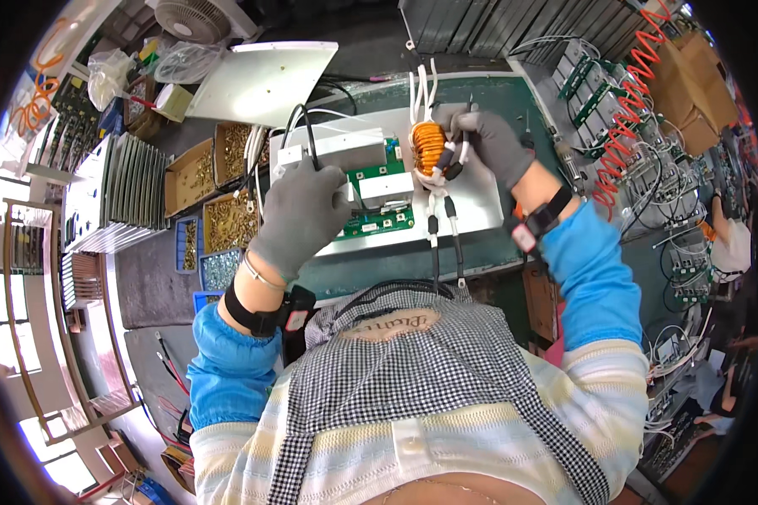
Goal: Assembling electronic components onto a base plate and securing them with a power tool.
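Checkered apron [413, 370] up front, then a metal plate [477, 202] flat on the counter [499, 90], orange coil [429, 150] and circuit board [403, 220] face-up, probably for easy reach. Fingers of the right hand [495, 145] look clamped on a white lead [466, 150] by the coil, likely steadying it; can't tell if the left hand [305, 210], over the board, grips anything. Parts bins [181, 164] and loose cables [253, 156] crowd the left.

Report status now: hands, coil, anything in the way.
Left hand over green circuit board's left side, hiding part. Right hand at white cable beside orange coil, grip unclear. Cables crowding coil's both ends.
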